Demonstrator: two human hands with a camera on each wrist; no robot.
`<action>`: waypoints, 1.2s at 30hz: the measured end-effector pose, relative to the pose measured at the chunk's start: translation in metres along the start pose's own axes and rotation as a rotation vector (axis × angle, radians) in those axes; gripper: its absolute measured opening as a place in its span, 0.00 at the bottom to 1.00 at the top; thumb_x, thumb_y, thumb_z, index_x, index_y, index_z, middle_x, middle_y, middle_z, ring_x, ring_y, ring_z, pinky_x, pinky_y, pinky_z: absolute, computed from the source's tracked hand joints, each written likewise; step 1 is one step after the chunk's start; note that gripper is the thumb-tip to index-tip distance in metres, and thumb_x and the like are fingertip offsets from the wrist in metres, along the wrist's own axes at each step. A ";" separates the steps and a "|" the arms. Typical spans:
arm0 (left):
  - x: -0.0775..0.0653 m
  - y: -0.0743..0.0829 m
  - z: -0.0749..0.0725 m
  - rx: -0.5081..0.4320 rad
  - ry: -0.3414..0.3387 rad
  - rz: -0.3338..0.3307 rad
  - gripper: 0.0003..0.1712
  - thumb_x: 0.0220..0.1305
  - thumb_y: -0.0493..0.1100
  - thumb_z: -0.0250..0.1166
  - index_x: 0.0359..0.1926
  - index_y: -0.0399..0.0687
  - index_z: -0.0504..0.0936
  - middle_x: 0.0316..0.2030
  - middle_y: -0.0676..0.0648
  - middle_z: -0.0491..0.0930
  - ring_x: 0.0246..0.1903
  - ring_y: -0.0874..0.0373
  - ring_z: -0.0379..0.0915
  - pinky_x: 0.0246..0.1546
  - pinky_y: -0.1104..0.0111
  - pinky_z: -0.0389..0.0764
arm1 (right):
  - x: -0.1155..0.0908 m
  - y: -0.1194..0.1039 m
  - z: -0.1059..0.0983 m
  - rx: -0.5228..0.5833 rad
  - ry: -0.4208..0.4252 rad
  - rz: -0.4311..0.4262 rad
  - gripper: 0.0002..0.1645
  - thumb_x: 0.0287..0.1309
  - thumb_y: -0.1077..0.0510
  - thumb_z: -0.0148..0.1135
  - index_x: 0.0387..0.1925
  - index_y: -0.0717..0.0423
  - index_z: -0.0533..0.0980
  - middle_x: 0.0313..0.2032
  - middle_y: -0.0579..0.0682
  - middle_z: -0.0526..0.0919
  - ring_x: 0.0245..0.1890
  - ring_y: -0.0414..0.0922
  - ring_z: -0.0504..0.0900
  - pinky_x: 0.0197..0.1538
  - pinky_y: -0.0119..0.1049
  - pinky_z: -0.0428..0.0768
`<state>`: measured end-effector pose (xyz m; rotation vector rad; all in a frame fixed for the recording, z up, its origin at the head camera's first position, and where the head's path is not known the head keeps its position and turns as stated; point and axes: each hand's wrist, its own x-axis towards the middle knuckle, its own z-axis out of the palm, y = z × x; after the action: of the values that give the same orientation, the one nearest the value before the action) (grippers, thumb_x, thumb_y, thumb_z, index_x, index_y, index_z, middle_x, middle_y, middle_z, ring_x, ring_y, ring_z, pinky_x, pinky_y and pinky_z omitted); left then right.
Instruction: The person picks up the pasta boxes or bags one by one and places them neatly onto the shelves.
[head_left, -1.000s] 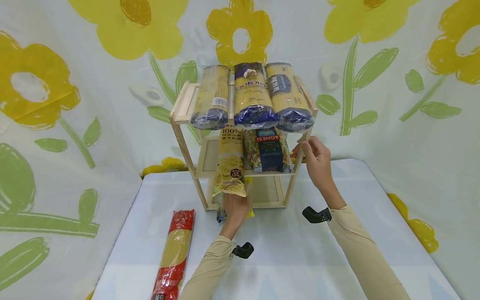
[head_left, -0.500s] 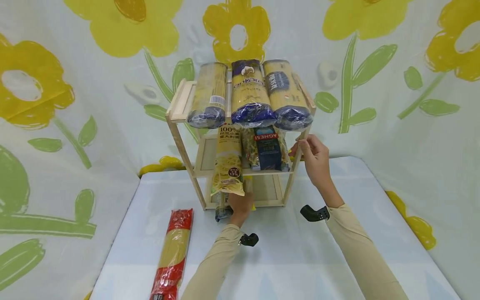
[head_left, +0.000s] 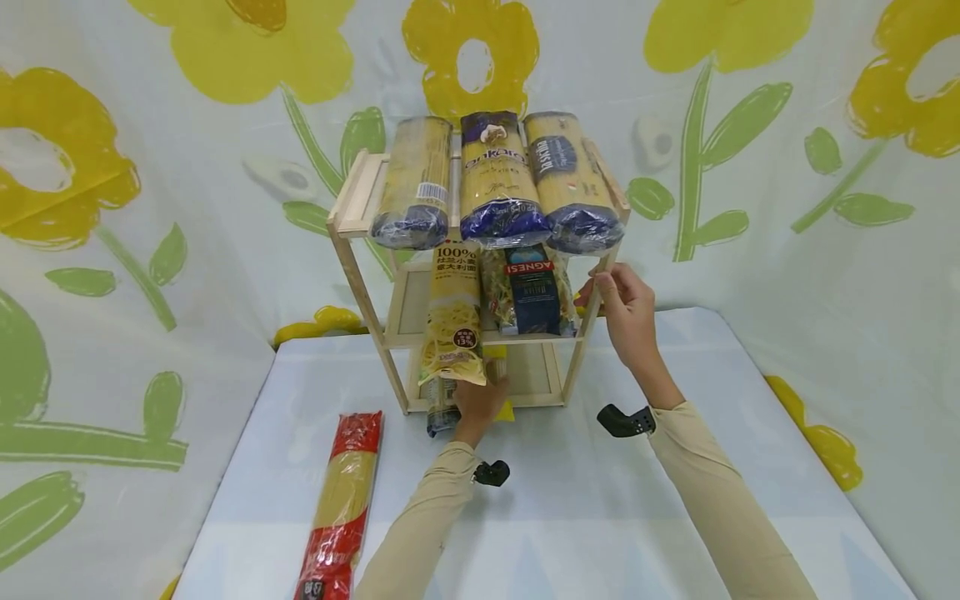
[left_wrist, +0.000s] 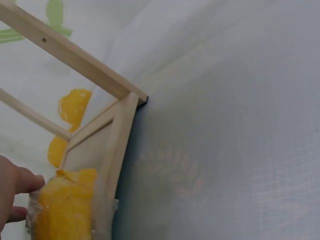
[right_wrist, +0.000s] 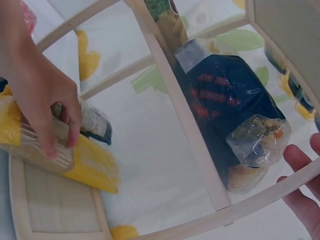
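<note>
My left hand [head_left: 480, 402] reaches under the middle shelf to a yellow-and-clear pasta bag [right_wrist: 95, 162] on the bottom shelf. In the right wrist view its thumb and fingers grip that bag from above; the left wrist view shows only fingertips beside it. A dark-ended pasta bag [head_left: 442, 410] lies just to its left. With my right hand [head_left: 632, 315] I hold the right front post of the wooden rack [head_left: 388, 377]. Above the left hand, a yellow noodle bag [head_left: 453, 321] juts off the middle shelf, beside a dark-blue AGNESI bag [head_left: 536, 296].
Three spaghetti packs, including a purple-ended one [head_left: 498, 179], lie across the top shelf and overhang its front. A red-ended spaghetti pack [head_left: 345, 500] lies on the white table [head_left: 585, 517], left of the left forearm. A flower-print cloth [head_left: 750, 275] hangs behind.
My left hand has shifted slightly right under the overhanging noodle bag, and more of the dark-ended bag shows. The right hand stays on the post. The whole head view has shifted a little.
</note>
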<state>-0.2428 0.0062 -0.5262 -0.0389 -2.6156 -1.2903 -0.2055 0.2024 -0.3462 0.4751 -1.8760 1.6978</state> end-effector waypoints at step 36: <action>-0.022 0.009 -0.061 0.037 -0.192 0.129 0.36 0.65 0.40 0.59 0.70 0.42 0.56 0.66 0.33 0.57 0.61 0.39 0.59 0.48 0.48 0.72 | 0.000 0.001 0.000 -0.023 0.006 -0.011 0.11 0.70 0.64 0.45 0.40 0.68 0.74 0.29 0.74 0.74 0.27 0.65 0.77 0.34 0.36 0.82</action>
<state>-0.2088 -0.0345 -0.4880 -0.3360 -2.7420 -1.2492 -0.2057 0.2027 -0.3471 0.4693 -1.8831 1.6673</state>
